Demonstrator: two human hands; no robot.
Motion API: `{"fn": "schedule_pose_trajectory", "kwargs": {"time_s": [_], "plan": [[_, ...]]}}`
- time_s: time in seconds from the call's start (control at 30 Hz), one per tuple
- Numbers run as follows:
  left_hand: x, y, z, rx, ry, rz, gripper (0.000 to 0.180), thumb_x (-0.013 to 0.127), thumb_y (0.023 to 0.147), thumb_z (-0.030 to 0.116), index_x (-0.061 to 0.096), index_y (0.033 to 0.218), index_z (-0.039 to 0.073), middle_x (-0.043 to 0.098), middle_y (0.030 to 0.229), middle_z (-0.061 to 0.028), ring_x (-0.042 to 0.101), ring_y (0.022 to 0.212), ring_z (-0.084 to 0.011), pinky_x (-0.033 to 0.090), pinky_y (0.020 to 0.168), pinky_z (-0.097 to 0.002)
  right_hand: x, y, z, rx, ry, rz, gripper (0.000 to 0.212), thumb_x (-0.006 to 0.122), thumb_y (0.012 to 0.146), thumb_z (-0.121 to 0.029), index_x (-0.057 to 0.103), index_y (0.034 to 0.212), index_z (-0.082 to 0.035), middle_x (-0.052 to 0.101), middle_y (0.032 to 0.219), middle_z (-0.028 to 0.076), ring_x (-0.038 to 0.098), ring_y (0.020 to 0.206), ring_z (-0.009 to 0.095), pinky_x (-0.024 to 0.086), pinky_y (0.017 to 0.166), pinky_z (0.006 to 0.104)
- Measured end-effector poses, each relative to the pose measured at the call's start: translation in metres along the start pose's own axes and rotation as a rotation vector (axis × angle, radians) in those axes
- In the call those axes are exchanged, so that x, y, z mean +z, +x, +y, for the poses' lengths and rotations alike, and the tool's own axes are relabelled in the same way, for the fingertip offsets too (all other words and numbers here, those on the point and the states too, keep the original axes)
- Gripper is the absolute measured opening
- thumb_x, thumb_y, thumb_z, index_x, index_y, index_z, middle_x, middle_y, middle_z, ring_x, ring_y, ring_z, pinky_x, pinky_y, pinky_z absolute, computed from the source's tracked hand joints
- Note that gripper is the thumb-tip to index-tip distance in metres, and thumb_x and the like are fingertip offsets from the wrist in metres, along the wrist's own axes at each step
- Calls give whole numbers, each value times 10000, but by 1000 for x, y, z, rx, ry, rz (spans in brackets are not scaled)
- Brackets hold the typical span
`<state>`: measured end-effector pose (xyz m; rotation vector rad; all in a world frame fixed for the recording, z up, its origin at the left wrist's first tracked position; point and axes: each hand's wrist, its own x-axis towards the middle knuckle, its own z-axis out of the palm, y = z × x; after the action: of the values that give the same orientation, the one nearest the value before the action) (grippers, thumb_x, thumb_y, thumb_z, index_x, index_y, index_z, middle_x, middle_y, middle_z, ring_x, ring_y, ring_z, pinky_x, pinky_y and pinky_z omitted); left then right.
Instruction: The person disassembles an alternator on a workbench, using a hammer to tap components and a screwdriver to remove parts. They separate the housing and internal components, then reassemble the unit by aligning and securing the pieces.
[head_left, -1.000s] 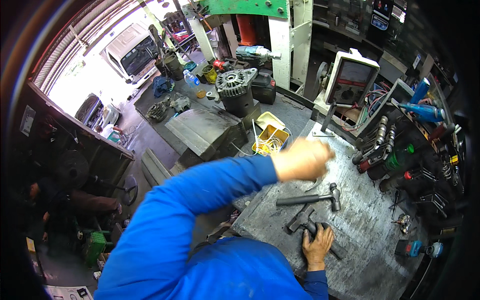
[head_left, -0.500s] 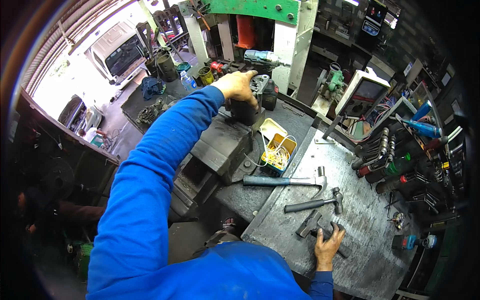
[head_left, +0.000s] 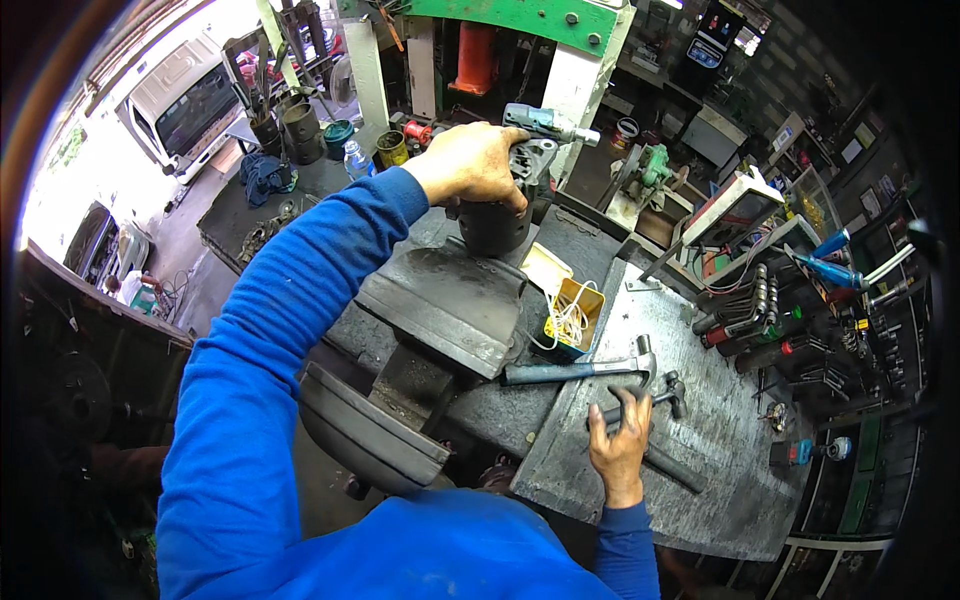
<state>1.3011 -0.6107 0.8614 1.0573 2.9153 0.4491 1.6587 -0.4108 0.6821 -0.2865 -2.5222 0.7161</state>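
My left hand [head_left: 468,168] is wrapped over the top of a dark cylindrical metal part [head_left: 493,232] with a light cast end. The part stands upright behind the broad jaw of a bench vise [head_left: 445,300]; the hand hides some of it. Over the metal-topped bench [head_left: 745,480], my right hand [head_left: 622,452] has its thumb and forefinger apart. Beneath and beside it lies a heavy hammer, its dark handle [head_left: 675,470] showing and its head hidden. Just beyond are a ball-peen hammer [head_left: 679,398] and a claw hammer [head_left: 548,373].
A yellow box [head_left: 582,310] with white cord stands beyond the claw hammer. Behind the cylindrical part is a teal power tool [head_left: 540,122]. Several cans and a plastic bottle [head_left: 357,160] are at the back left. Tools fill the rack [head_left: 780,330] on the right.
My right hand has shifted left and forward off the heavy hammer's handle, now covering its head. My left hand keeps its hold on the part. The view has turned, showing more of the vise.
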Motion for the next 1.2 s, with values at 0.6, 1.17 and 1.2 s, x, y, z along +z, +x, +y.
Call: {"fn": "schedule_pose_trajectory", "kwargs": {"time_s": [0.6,1.17,1.2], "plan": [[-5,-4,-34,-151,-92,102,1091,931,572,459,567,1510,38,709,1319,-262,714,1185,-364,553,1047,-405,174,295,-44,-36,642,-799,1070,987,611,-245,470,1513,11,660,1392,203,611,1320,328,456,1157,405],[-111,-212,-110,-261,-633,588,1016,909,673,433,548,1498,-39,703,1266,-175,708,1115,-268,562,1016,-388,200,286,-36,-46,740,-573,1000,1041,581,-178,569,1431,59,714,1319,147,676,1208,226,498,1121,352],[-117,-246,-113,-276,-667,619,970,879,704,398,543,1498,-45,702,1256,-170,705,1120,-271,561,1017,-392,202,286,-37,-50,727,-535,977,1046,578,-190,588,1403,65,725,1280,147,687,1174,225,511,1098,346]]}}
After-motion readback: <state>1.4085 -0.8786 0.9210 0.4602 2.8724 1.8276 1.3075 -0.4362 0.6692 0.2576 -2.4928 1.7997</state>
